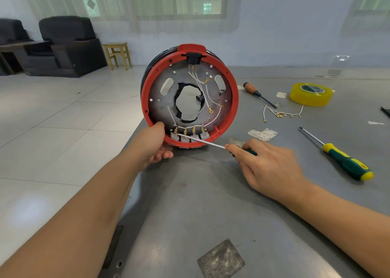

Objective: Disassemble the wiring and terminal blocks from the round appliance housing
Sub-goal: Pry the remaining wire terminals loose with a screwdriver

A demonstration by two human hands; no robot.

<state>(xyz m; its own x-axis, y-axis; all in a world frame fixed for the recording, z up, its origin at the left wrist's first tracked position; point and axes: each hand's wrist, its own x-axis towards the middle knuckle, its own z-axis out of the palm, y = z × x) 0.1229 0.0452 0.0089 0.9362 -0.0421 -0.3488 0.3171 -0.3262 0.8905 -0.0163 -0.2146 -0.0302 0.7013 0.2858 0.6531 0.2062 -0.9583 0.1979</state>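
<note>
Tape roll (311, 94) beside loose wires (281, 113)

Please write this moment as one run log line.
left hand: holds housing upright | right hand: grips screwdriver, tip at leftmost terminal block | wiring attached

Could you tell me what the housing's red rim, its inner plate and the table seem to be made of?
The red rim looks like moulded plastic: even colour, soft sheen, formed tabs. The inner plate seems to be bare sheet metal, dull grey with punched holes and a ragged cut centre. The table looks like brushed steel or a similar metal, grey with smeared reflections and scuffs, though a coated surface cannot be ruled out.
</note>
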